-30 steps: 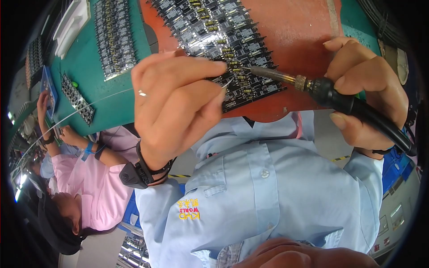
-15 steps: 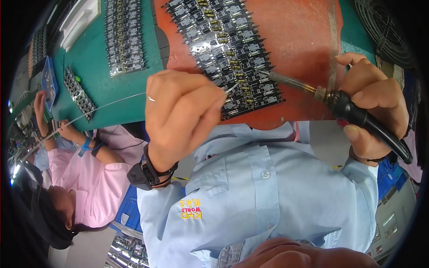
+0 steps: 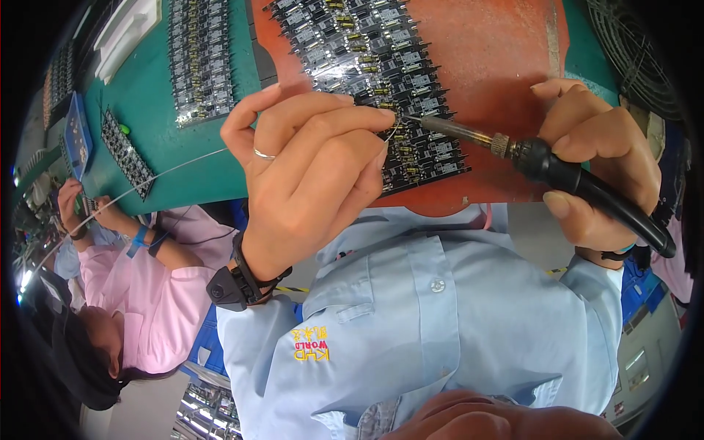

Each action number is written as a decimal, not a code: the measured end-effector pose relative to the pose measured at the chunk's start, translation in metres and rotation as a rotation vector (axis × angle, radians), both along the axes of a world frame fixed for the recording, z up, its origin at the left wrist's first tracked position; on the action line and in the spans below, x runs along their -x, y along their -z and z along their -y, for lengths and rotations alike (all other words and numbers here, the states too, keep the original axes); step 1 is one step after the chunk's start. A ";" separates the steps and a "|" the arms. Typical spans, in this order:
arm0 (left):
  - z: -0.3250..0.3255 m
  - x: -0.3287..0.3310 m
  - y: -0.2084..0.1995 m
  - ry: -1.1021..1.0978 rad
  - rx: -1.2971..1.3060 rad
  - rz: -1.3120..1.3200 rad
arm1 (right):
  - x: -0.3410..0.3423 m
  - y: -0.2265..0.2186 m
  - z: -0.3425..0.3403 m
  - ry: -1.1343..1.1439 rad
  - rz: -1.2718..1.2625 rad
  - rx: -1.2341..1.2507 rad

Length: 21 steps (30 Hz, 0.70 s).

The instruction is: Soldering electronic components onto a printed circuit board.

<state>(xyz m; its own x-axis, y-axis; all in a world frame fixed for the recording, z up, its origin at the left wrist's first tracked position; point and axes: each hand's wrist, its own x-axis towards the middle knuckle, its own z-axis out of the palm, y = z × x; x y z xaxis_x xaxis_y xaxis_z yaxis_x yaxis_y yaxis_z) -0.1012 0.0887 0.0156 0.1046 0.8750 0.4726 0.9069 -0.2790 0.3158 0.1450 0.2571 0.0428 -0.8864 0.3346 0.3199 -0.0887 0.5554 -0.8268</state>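
My right hand [image 3: 605, 165] grips a soldering iron [image 3: 565, 174] by its black handle. The iron's tip points left and reaches the circuit board panel [image 3: 418, 81], a black sheet of small repeated boards with yellow parts down the middle. Over the panel's near left side, my left hand [image 3: 315, 158] pinches a thin strand of solder wire [image 3: 187, 163] between thumb and forefinger. The wire's short end sticks out close to the iron's tip; whether they touch I cannot tell. Behind the hand, the strand trails off to the left. The left fingers hide part of the panel.
An orange-red mat [image 3: 499, 59] lies under the panel on a green table [image 3: 158, 81]. Farther left are a second board panel [image 3: 202, 59], a smaller board strip [image 3: 125, 154] and a blue tray [image 3: 77, 136]. A co-worker in pink [image 3: 147, 308] sits at left. A round fan grille [image 3: 634, 51] stands far right.
My left hand has moved slightly up and right, its outer fingers loosening while the pinch stays. The iron has shifted left along the panel. The co-worker's hands have come closer together.
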 end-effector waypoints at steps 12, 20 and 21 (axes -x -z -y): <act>-0.007 0.003 0.010 0.003 -0.002 -0.011 | 0.007 0.013 -0.014 -0.017 0.091 0.091; -0.008 0.001 0.009 0.007 0.009 -0.012 | 0.001 0.013 -0.015 -0.085 0.056 -0.035; -0.008 0.000 0.008 0.009 0.014 -0.007 | 0.001 0.011 -0.015 -0.093 0.096 -0.055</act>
